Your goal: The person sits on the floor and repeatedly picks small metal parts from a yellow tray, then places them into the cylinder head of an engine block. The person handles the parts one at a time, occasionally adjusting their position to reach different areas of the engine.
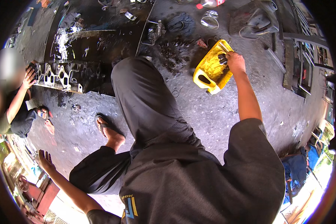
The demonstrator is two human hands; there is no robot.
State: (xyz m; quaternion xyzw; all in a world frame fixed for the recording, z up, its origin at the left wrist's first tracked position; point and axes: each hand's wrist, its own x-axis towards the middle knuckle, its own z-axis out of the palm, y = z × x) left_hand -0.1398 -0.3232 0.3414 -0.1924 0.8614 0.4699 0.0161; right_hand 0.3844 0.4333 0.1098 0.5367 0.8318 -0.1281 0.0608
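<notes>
My right hand [236, 62] is closed at the right rim of a yellow plastic jerrycan [204, 69] with its side cut away. A small dark piece [223, 59] shows at my fingertips, over the yellowish liquid inside; its kind is too small to make out. The can lies on the floor with its handle and spout toward me. My left hand [46, 161] is held out at the lower left, fingers spread and holding nothing.
Several small dark ring-like parts [173, 54] lie left of the can. An oily engine block [69, 76] stands at the left, with another person's hand [29, 77] on its end. A clear container [210, 19], a bottle [211, 3] and metal frames [306, 56] are farther off.
</notes>
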